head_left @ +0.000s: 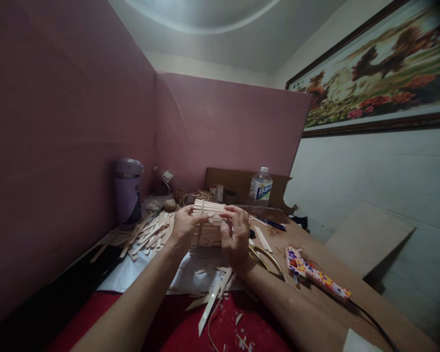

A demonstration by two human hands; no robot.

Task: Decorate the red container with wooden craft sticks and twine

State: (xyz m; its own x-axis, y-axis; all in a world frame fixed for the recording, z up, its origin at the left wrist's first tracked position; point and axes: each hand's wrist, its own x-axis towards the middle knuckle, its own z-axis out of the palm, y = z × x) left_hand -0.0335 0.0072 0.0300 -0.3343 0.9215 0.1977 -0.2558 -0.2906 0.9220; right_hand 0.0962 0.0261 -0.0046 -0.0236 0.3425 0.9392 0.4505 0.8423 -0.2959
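A small structure of pale wooden sticks (209, 234) is held up over the near side of the table, with its slatted top and front showing. My left hand (185, 222) grips its left side, thumb reaching across the front edge. On the right side rests my right hand (235, 232), its fingers bent against the sticks. A small pale piece (210, 214) shows between the two hands; which hand holds it is unclear. Loose craft sticks (156, 234) lie in a pile beside my left hand. Gold-handled scissors (267, 261) are right of my right wrist.
A purple flask (127, 193) stands at left, a clear bottle (260, 188) at back right. A flowered glue gun (317, 275) with a black cord and a blue pen (275, 224) lie right. Stick scraps (214, 298) cover white and red cloth in front.
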